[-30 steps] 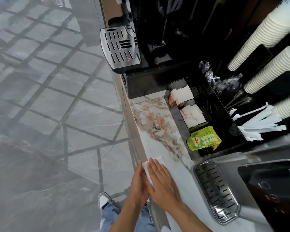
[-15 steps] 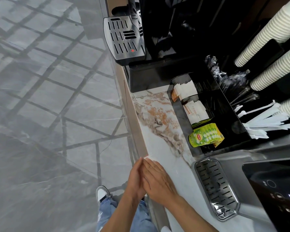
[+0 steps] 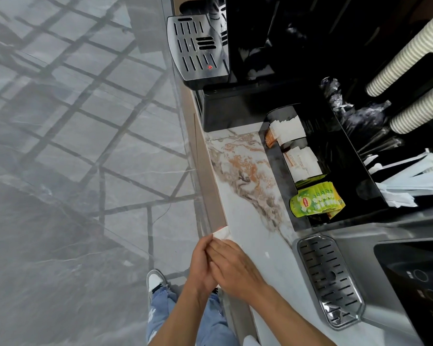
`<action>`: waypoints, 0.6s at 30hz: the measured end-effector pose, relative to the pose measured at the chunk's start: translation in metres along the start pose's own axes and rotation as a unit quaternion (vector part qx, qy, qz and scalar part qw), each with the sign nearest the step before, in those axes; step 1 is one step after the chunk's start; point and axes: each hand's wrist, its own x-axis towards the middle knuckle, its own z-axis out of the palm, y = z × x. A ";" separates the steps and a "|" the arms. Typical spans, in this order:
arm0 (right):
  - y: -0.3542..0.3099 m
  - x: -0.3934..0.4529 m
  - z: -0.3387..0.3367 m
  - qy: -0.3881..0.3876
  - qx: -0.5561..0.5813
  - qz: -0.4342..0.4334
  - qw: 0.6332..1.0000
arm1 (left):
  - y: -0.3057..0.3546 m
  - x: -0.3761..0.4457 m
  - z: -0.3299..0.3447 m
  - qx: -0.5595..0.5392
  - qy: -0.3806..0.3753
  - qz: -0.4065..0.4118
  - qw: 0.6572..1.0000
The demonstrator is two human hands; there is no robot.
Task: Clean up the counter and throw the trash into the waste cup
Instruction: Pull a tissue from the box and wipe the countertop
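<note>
A white paper napkin (image 3: pixel 222 233) lies at the front edge of the marble counter (image 3: pixel 250 196), only its far corner showing past my fingers. My right hand (image 3: pixel 235 265) lies flat on top of it, palm down. My left hand (image 3: pixel 201 264) is cupped just off the counter's edge, pressed against the right hand and the napkin's near side. A tiny white scrap (image 3: pixel 267 254) lies on the counter to the right of my right hand. No waste cup is in view.
A black organiser tray (image 3: pixel 280 171) holds sugar sachets (image 3: pixel 300 161), green tea bags (image 3: pixel 315 199) and wrapped stirrers (image 3: pixel 405 181). A coffee machine (image 3: pixel 200 46) stands at the far end, a drip tray (image 3: pixel 330 280) at right. Stacked paper cups (image 3: pixel 410 58) lie behind.
Both hands have slid the napkin toward the counter's front edge; the right hand now covers most of it, and the left hand has closed against it below the edge.
</note>
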 end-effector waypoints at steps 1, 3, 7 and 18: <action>0.000 -0.001 -0.001 -0.001 0.003 -0.003 1.000 | 0.001 0.000 -0.001 -0.001 0.000 -0.001 1.000; 0.000 -0.002 -0.003 -0.012 0.010 0.000 1.000 | 0.003 -0.001 -0.002 -0.002 0.007 0.001 1.000; -0.003 0.000 -0.005 -0.028 0.032 -0.008 0.999 | 0.005 -0.003 -0.005 -0.013 0.031 -0.012 0.999; -0.019 0.007 -0.003 -0.068 0.066 -0.026 0.995 | 0.010 -0.017 -0.015 -0.051 0.050 -0.049 0.996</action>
